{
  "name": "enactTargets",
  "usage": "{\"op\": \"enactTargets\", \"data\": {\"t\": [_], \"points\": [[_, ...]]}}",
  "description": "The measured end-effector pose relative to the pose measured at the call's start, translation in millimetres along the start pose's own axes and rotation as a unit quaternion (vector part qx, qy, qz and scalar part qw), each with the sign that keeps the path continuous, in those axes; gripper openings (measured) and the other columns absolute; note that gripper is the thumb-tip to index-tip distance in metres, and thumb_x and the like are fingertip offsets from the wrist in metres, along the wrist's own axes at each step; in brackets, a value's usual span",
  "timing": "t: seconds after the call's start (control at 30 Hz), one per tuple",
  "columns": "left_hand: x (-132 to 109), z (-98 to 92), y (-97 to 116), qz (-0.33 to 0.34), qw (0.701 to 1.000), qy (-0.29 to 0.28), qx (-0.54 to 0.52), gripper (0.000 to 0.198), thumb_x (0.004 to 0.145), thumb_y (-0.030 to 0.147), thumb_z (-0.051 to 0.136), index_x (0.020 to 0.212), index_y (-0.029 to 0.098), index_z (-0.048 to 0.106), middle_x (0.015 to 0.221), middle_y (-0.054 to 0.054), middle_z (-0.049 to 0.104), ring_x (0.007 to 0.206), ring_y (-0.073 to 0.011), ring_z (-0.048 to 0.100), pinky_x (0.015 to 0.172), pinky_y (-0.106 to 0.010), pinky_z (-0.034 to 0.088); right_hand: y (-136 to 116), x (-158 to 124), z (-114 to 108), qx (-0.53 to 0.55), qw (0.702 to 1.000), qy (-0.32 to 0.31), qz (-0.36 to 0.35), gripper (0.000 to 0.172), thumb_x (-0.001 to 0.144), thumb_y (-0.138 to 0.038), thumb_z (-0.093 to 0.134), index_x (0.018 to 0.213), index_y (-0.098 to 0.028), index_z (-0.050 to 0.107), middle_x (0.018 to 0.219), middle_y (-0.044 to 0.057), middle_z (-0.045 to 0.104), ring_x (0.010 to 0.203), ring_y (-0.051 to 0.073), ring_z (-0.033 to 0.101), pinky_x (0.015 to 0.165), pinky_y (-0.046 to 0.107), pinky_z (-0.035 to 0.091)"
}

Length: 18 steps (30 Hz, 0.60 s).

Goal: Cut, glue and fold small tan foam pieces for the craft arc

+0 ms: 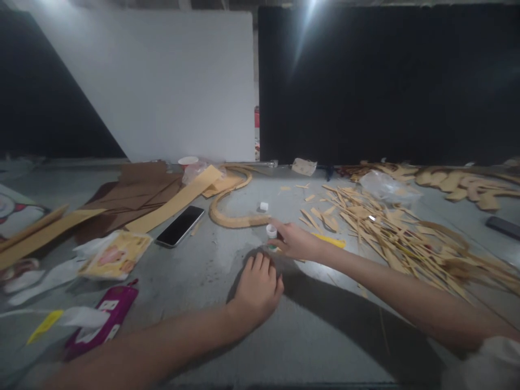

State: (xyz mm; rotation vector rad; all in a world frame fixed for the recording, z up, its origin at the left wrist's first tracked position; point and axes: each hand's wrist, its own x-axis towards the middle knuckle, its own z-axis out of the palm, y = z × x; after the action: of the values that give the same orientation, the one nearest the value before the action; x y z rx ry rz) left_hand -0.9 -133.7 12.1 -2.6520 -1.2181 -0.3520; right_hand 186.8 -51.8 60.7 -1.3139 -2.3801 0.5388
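Note:
My right hand (296, 241) is at the middle of the table, its fingers closed at the side of a small white bottle (271, 231) with a bit of green low on it. The index finger reaches past the bottle's top to the end of a curved tan strip (238, 221). A small white cap (264, 206) lies apart, just behind the bottle. Nearer to me, my left hand (258, 287) rests palm down on the table with loosely bent fingers. Nothing shows in it, though its underside is hidden.
Tan scraps (377, 233) are heaped on the right, with a yellow object (331, 240) beside my right forearm. A black phone (181, 226), brown sheets (138, 189), a tissue pack (117, 254) and a purple power strip (108, 314) lie left. Upright panels (182, 81) stand behind.

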Motion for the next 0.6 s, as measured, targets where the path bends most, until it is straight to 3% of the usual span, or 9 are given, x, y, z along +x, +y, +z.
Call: {"op": "enactTargets", "data": {"t": [0.3,0.6], "points": [[0,10.3,-6,0.024,0.998,0.049,-0.028,0.036,0.101,0.024,0.054,0.118,0.000,0.076,0.131,-0.026,0.073,0.126,-0.0380,0.065,0.110,-0.052,0.051,15,-38,-21,0.005,1.000,-0.010,0.010,0.014,0.103,-0.031,0.060,0.110,-0.022,0.053,0.075,0.004,0.071,0.070,0.022,0.068,0.062,0.025,0.035],[4,11.1,-13,0.022,0.997,0.043,-0.068,0.029,0.099,0.020,0.054,0.115,0.008,0.074,0.126,-0.024,0.074,0.120,-0.0365,0.068,0.104,-0.053,0.055,26,-69,-33,0.009,0.999,-0.009,0.036,0.014,0.102,-0.034,0.058,0.106,-0.024,0.050,0.076,0.006,0.073,0.072,0.026,0.072,0.063,0.028,0.040]]}}
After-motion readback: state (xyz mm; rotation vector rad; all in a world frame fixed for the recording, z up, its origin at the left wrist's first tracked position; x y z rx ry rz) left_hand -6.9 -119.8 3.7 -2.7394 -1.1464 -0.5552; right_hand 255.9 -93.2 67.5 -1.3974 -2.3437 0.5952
